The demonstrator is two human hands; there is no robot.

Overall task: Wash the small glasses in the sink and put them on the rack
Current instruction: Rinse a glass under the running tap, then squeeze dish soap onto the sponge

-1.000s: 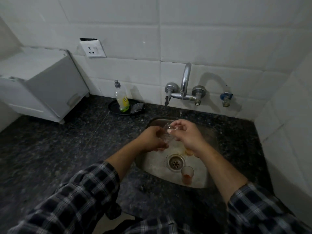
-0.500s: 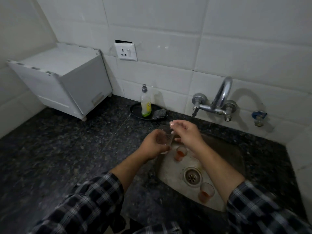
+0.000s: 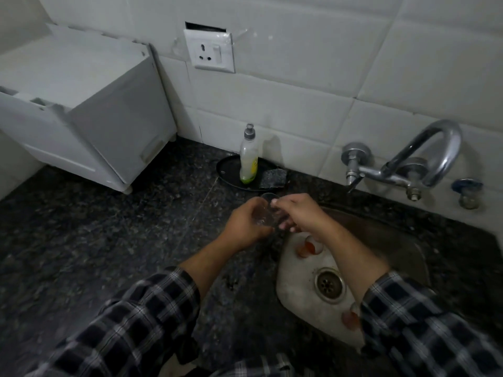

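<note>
Both forearms reach forward, left hand (image 3: pixel 246 227) cupping a small clear glass (image 3: pixel 265 214), right hand (image 3: pixel 298 213) fingers (image 3: pixel 285 223) pinching its rim, over the desk beside the steel sink's (image 3: pixel 296 289) left edge.

black speckled counter (image 3: pixel 109 240), plaid sleeves (image 3: pixel 130 317)

Dim, greyish indoor light is falling over a wide-angle view.

The white wall tiles (image 3: pixel 299 85) are catching most of the light, while the dark speckled surface (image 3: pixel 81 240) is swallowing it. The tap (image 3: pixel 424 159) is glinting and throwing a soft shadow on the wall. Straight tile lines are bending toward the edges, and the right hand (image 3: pixel 296 213) and checked sleeves (image 3: pixel 424 330) are smearing with motion blur.
</note>
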